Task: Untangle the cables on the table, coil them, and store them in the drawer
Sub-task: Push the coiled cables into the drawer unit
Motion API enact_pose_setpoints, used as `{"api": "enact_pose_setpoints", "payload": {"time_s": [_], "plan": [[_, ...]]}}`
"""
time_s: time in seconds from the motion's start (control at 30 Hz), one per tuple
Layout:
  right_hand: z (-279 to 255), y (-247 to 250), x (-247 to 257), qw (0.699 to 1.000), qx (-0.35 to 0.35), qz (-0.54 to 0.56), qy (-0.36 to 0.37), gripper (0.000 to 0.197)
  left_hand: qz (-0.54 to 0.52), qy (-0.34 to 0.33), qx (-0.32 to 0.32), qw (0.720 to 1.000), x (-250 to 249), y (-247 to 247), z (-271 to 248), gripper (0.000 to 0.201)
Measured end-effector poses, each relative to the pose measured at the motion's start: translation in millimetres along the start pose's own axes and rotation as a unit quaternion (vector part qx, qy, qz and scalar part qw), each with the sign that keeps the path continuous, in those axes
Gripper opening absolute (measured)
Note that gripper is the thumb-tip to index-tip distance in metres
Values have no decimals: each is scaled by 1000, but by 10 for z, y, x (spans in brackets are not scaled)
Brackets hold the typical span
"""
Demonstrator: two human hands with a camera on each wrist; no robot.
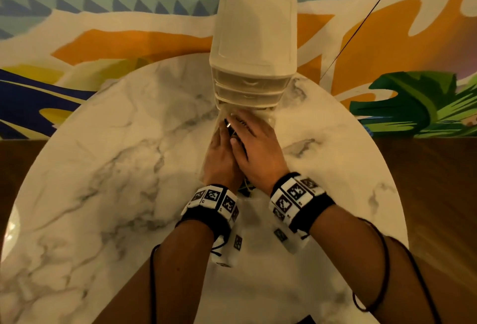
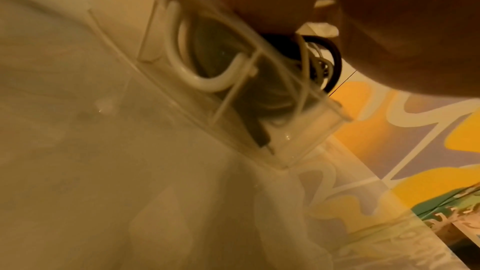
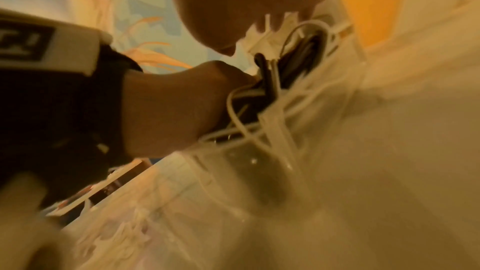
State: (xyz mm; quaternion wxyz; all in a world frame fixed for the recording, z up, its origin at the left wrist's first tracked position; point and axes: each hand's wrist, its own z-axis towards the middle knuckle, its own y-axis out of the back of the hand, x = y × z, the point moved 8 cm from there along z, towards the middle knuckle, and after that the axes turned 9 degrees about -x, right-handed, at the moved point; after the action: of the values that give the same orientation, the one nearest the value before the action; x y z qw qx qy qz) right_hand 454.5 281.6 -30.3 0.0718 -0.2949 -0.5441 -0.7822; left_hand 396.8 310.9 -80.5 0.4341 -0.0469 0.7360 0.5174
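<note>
Both my hands lie side by side over the pulled-out bottom drawer (image 1: 271, 120) of a small cream plastic drawer unit (image 1: 254, 39). My right hand (image 1: 254, 143) presses flat, fingers straight, on a bundle of black and white cables (image 1: 230, 128) in the drawer. Beside it my left hand (image 1: 219, 154) rests on the same bundle with fingers stretched forward. The left wrist view shows, through the clear drawer wall (image 2: 298, 141), a white cable loop (image 2: 202, 85) and a black cable (image 2: 333, 56). In the right wrist view, cables (image 3: 267, 81) bulge above the drawer rim between both hands.
The unit stands at the far edge of a round white marble table (image 1: 103, 168). Its two upper drawers (image 1: 247, 83) are closed. A few cable loops (image 1: 246, 187) show between my wrists. Behind is a painted wall (image 1: 129, 39) with a thin black line running up it.
</note>
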Motion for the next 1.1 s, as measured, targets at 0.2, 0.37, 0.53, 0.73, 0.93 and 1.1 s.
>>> {"api": "enact_pose_setpoints", "payload": {"time_s": [0.2, 0.37, 0.53, 0.73, 0.93, 1.1], "plan": [[313, -107, -148, 998, 56, 37, 2, 39, -21, 20, -124, 992, -42, 275, -34, 49], [512, -171, -214, 999, 34, 17, -33, 22, 65, -42, -134, 988, -69, 218, -65, 49], [495, -201, -239, 996, 70, -60, -1, 28, 147, -13, -93, 985, -51, 185, -77, 66], [-47, 459, -333, 989, -97, 33, -110, 48, 195, 25, -57, 979, 1, 152, -42, 57], [-950, 68, -37, 990, 110, -58, -61, 99, 213, 35, -48, 975, 28, 132, -15, 57], [-890, -72, -19, 981, 146, -105, -71, 116, 224, 40, -34, 973, 16, 136, -35, 59]]}}
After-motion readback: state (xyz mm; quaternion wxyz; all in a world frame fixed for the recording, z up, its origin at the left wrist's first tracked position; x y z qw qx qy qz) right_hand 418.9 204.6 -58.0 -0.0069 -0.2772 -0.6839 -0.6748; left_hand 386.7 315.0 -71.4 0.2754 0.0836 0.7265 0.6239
